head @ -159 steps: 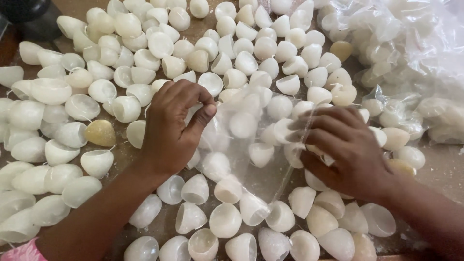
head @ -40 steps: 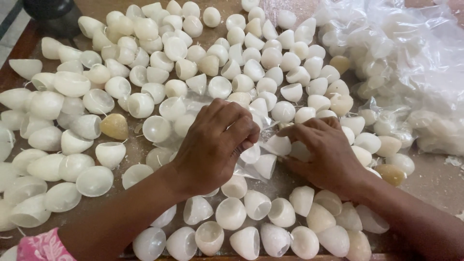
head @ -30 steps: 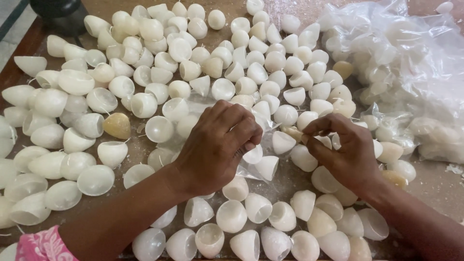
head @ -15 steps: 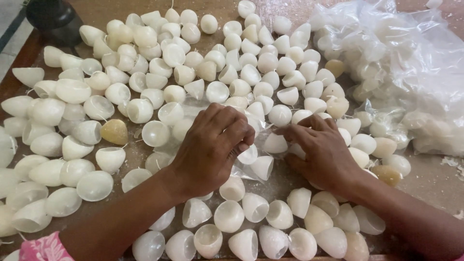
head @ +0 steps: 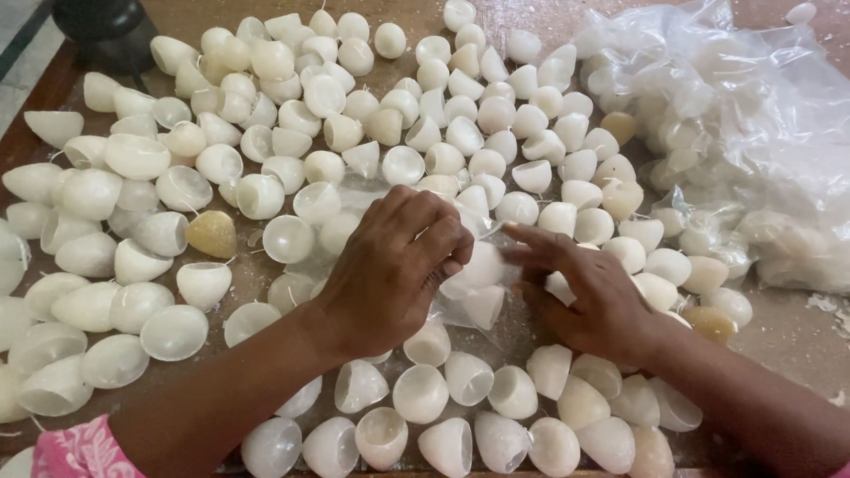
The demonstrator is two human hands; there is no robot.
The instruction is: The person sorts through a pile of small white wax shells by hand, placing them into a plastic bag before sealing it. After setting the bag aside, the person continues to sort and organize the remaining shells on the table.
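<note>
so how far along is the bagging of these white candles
Done: the large clear bag at the right already holds many white dome candles. In hand: the left hand and right hand pinch a small clear bag with a few candles inside, among the pile. Left: most of the job, since loose candles cover the table, including a yellowish candle.

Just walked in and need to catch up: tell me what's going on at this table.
A person is working with both bare hands over a wooden table covered in small white dome-shaped wax pieces. The left hand and right hand meet at a small clear plastic bag that has a few of the white pieces inside, pinching its edge. A larger clear bag of similar pieces lies at the right, and one yellowish piece sits among the white ones.
</note>
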